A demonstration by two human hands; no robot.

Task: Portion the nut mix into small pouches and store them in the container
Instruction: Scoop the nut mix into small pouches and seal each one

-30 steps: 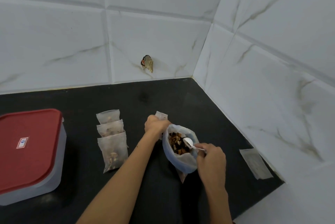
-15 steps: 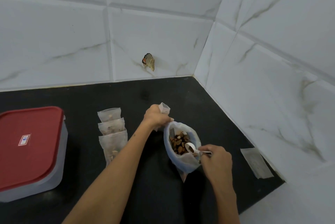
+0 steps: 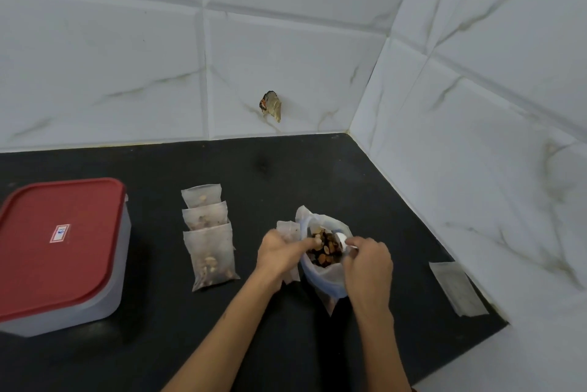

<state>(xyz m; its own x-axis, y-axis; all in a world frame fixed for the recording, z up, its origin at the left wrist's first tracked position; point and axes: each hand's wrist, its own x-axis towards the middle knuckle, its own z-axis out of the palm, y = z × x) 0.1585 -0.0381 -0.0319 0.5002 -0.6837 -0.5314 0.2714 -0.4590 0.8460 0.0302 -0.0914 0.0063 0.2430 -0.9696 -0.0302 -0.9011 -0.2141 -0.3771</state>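
Observation:
An open plastic bag of nut mix (image 3: 327, 274) stands on the black counter (image 3: 286, 175) in front of me. My left hand (image 3: 279, 252) grips a small translucent pouch (image 3: 287, 228) against the bag's left rim, its thumb reaching over the nuts. My right hand (image 3: 368, 261) pinches a white spoon (image 3: 342, 237) whose bowl sits among the nuts. Three filled pouches (image 3: 209, 232) lie overlapping in a column to the left. The container with the red lid (image 3: 60, 245) stands shut at far left.
An empty flat pouch (image 3: 457, 288) lies near the counter's right edge by the tiled wall. A small wrapper scrap (image 3: 271, 105) sticks to the back wall. The counter's front edge falls away at lower right.
My left hand came down with the small pouch beside the bag and its thumb now reaches over the nuts. The spoon has shifted to the bag's right side.

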